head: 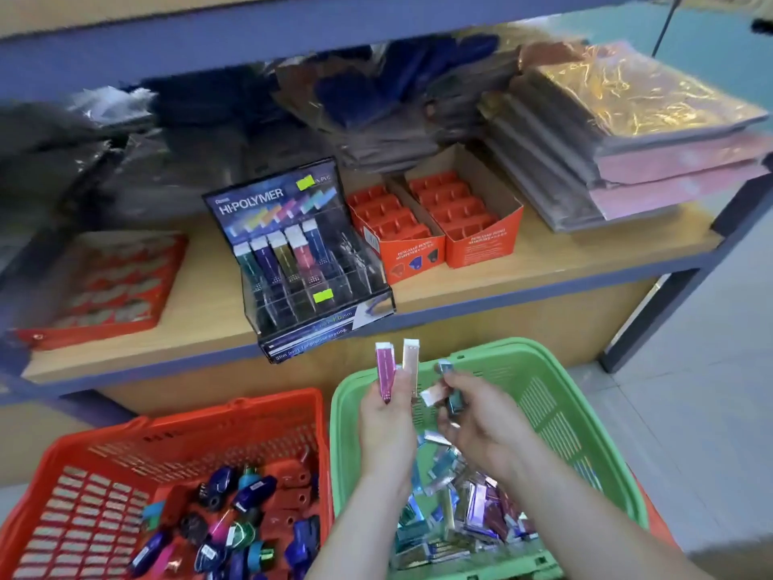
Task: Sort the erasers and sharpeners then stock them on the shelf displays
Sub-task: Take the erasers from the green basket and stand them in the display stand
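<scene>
My left hand (387,416) grips a pink eraser (385,370) and a pale gold eraser (410,362), both upright above the green basket (543,370). My right hand (481,416) pinches a teal eraser (454,397) beside them. Several loose slim erasers (464,508) fill the green basket's bottom. The red basket (188,420) at left holds several sharpeners (234,521). On the shelf stands the Hi-Polymer eraser display (293,253) with several erasers in its back row. Two empty orange sharpener boxes (435,219) stand right of it.
A flat red tray (104,286) lies on the wooden shelf (209,320) at left. Stacks of wrapped paper packs (619,131) fill the shelf's right and back. A blue shelf leg (652,316) stands at right, with tiled floor beyond.
</scene>
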The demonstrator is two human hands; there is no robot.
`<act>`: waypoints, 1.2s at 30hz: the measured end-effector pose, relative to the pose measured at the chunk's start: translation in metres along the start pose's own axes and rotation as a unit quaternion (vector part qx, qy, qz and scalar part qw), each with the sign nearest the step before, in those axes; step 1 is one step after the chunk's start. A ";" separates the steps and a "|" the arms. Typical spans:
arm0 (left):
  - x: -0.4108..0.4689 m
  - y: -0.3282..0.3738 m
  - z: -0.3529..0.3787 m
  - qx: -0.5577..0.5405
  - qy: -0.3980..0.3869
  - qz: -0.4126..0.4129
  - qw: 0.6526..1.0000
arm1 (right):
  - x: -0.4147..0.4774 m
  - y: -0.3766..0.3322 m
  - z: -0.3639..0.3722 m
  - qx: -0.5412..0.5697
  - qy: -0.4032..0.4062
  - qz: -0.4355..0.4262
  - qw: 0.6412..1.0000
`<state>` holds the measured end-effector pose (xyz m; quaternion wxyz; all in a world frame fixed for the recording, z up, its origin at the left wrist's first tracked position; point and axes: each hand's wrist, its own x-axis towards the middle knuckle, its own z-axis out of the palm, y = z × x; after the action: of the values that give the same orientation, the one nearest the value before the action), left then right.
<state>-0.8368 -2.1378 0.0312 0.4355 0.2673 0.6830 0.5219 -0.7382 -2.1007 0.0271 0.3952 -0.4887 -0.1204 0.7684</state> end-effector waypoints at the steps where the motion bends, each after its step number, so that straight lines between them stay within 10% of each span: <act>1: -0.005 0.005 -0.002 0.028 -0.015 0.021 0.999 | -0.004 -0.002 0.006 0.042 -0.004 0.008 0.999; 8: -0.021 0.027 -0.001 0.280 -0.099 0.140 0.944 | -0.024 -0.002 0.042 -0.002 -0.046 -0.065 0.997; 13: -0.021 0.047 -0.010 0.505 -0.032 0.239 0.829 | -0.036 -0.011 0.053 -0.004 -0.031 -0.058 0.998; 20: -0.012 0.091 -0.027 0.420 -0.102 0.215 0.876 | -0.038 -0.039 0.057 -0.261 -0.100 -0.184 0.942; 27: -0.003 0.120 -0.045 0.308 -0.239 0.126 0.912 | -0.049 -0.088 0.073 -0.332 -0.220 -0.131 0.908; 36: 0.006 0.145 -0.057 0.115 -0.169 0.165 0.965 | -0.045 -0.104 0.083 -0.387 -0.271 -0.115 0.874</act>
<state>-0.9026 -2.1154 0.1710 0.4188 0.5093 0.6009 0.4518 -0.7480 -2.0476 0.1567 0.2120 -0.3581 -0.5653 0.7123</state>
